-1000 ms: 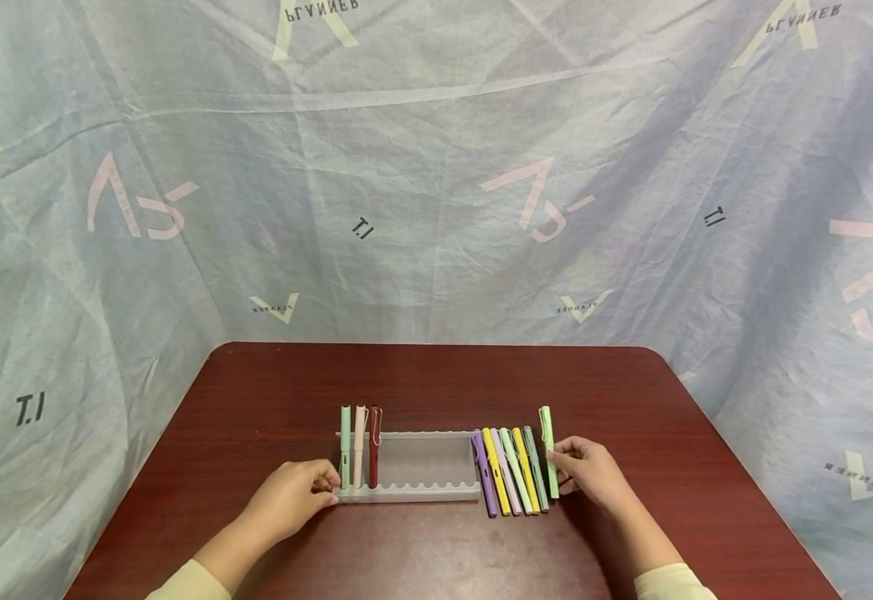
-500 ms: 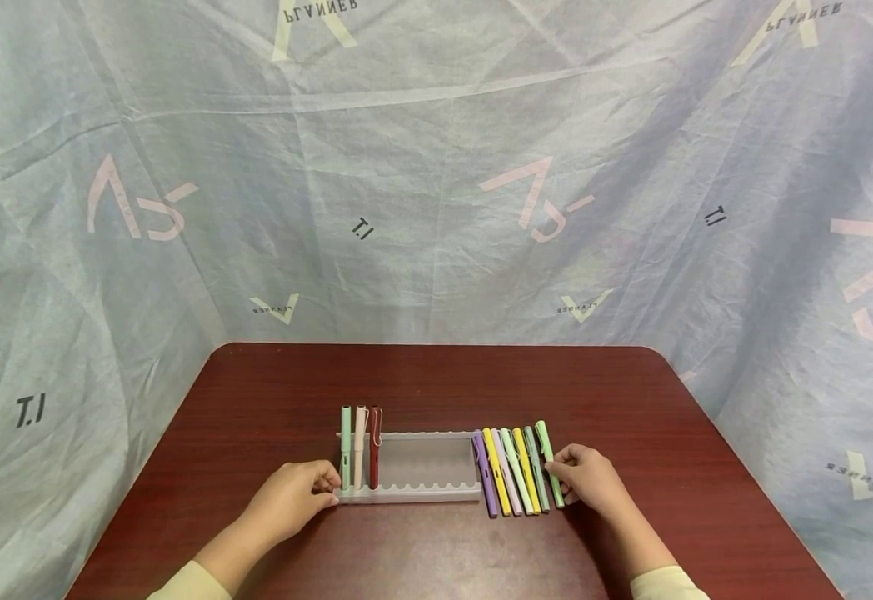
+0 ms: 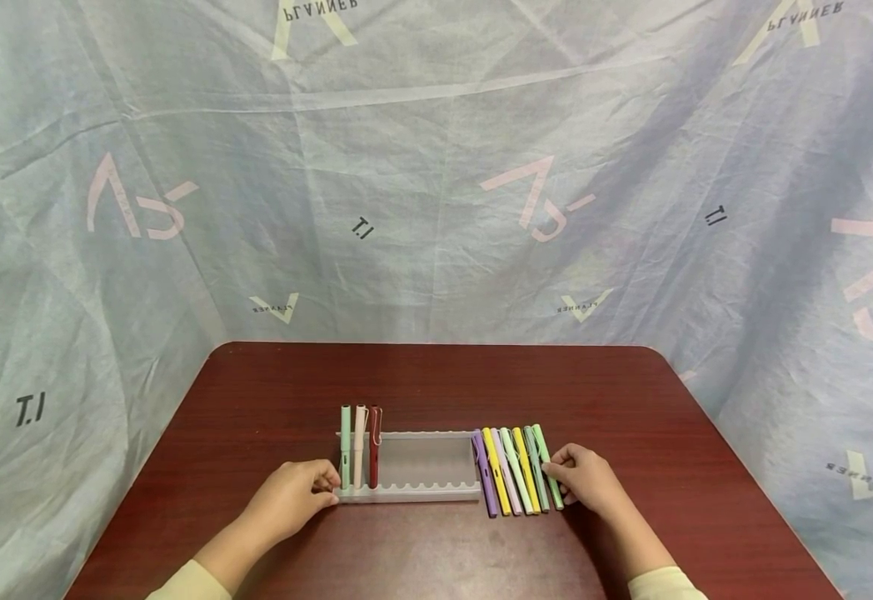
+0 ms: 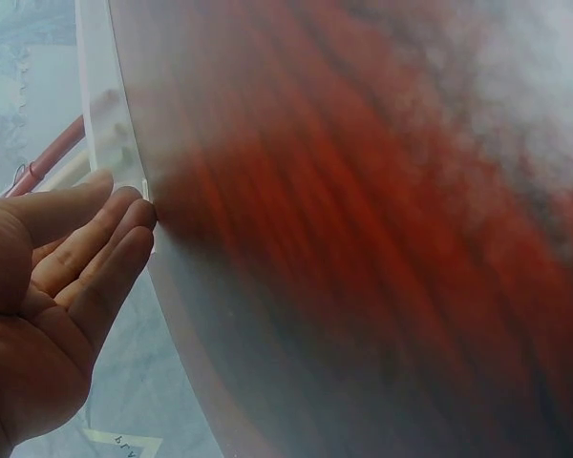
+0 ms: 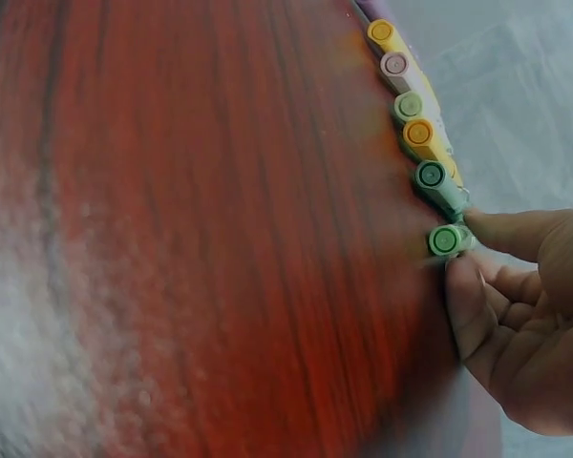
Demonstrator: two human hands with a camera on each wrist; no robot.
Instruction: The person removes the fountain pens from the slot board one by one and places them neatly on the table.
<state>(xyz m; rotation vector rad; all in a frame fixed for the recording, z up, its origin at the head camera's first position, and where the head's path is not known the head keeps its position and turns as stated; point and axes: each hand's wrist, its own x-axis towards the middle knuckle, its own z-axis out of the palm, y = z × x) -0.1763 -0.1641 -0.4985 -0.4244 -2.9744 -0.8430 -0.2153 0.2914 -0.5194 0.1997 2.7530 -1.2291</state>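
Pen (image 3: 541,446), light green, right of rack (image 3: 410,495), outermost in pen row (image 3: 517,471); long axis runs away from you, far end leaning rackward. Your right hand (image 3: 589,475) pinches it; your left hand (image 3: 294,493) touches rack's left end, can't tell if clamped.

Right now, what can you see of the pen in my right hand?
The light green pen is slim, plastic by its look, with a darker ring on its round near end. It appears to rest on the brown-red table, slanting, far end leftward, rightmost in the row of pens. Your right hand pinches it. Whether it touches the grey-green pen beside it is unclear.
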